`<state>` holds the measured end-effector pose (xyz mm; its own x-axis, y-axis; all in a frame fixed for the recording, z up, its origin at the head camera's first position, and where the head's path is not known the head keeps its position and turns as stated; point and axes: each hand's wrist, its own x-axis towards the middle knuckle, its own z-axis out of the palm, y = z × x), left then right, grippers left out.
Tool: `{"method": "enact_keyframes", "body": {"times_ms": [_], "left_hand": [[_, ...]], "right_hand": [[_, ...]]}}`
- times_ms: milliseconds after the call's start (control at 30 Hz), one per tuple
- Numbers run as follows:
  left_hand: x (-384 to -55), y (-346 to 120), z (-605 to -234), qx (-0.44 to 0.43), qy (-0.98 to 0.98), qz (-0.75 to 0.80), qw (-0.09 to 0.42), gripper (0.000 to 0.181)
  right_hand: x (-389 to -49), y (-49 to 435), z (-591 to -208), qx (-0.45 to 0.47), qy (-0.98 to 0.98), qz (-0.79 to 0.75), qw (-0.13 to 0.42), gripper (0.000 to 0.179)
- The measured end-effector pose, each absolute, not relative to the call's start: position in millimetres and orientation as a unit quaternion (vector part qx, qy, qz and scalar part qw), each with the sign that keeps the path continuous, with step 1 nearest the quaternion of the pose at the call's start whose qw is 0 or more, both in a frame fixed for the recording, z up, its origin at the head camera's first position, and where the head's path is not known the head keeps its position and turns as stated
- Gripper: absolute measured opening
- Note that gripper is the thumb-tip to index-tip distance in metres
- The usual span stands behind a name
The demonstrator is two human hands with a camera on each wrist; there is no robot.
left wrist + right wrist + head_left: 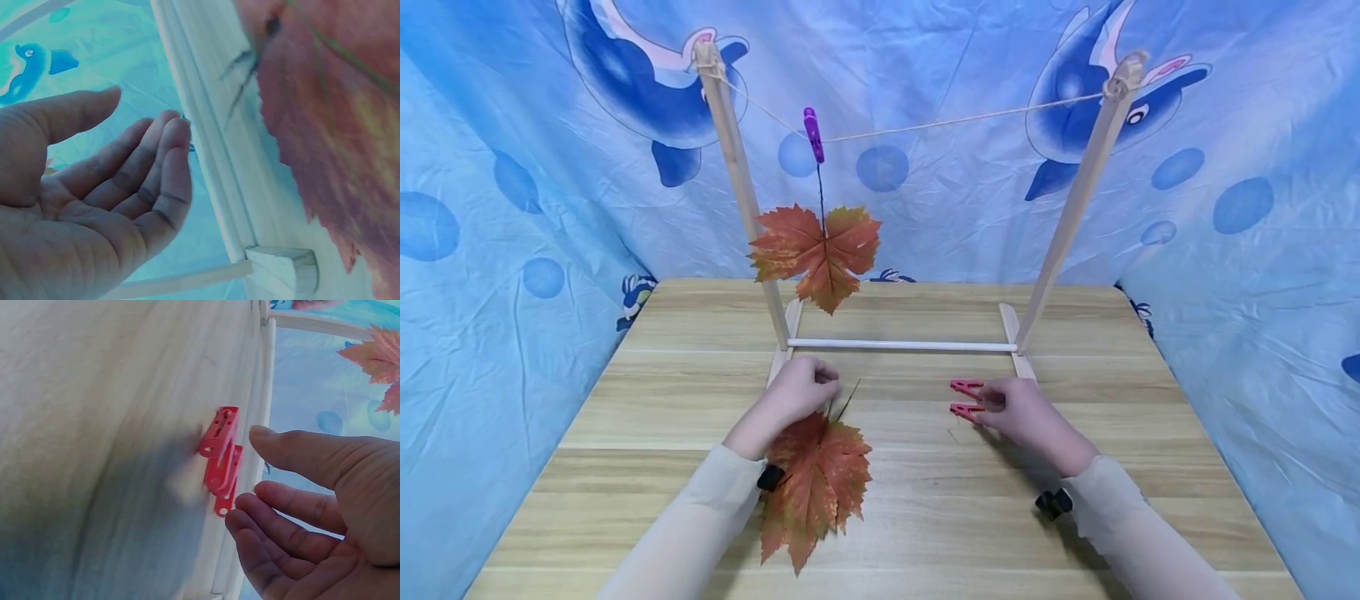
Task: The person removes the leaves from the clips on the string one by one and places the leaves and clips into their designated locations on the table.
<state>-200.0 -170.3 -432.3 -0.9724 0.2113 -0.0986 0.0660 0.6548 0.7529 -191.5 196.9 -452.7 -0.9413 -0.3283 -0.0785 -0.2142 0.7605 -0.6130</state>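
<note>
My left hand (801,387) hovers over the table by the stems of some red-orange artificial maple leaves (820,475); they overlap, and two stems show. In the left wrist view that hand (112,181) has loosely bent fingers with nothing between them. Two red clothespins (967,410) lie on the table at the fingertips of my right hand (1018,417). The right wrist view shows thumb and fingers of this hand (312,512) apart, close to the clothespins (220,434) but not gripping them. Another maple leaf (823,254) hangs from a purple clothespin (812,135) on a string.
A wooden frame with a left post (737,175) and a right post (1078,208) stands on the wooden table (917,517). The string (955,123) spans the post tops, and a white rod (902,344) joins their bases. Behind hangs a blue dolphin-print cloth (925,225).
</note>
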Motion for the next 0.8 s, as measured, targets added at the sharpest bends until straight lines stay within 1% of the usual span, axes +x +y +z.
{"method": "enact_keyframes", "body": {"times_ms": [100,233,333,500,633,800], "left_hand": [[-197,-168,-427,0.087,0.896,0.431,0.056,0.023],[-193,-166,-419,0.106,0.885,0.453,0.005,0.019],[-191,-164,-413,0.115,0.873,0.473,-0.020,0.015],[-186,-162,-400,0.124,0.851,0.509,-0.034,0.015],[-181,-160,-389,0.123,0.836,0.534,-0.035,0.019],[-177,-158,-374,0.124,0.819,0.557,-0.058,0.019]], "right_hand": [[-191,195,-448,-0.148,0.929,-0.330,0.080,0.026],[-189,193,-441,-0.153,0.923,-0.349,0.059,0.030],[-189,190,-435,-0.162,0.914,-0.371,0.040,0.033],[-189,185,-422,-0.177,0.897,-0.406,0.012,0.033],[-187,180,-406,-0.177,0.891,-0.419,0.002,0.035],[-187,171,-386,-0.190,0.881,-0.433,-0.009,0.039]]}}
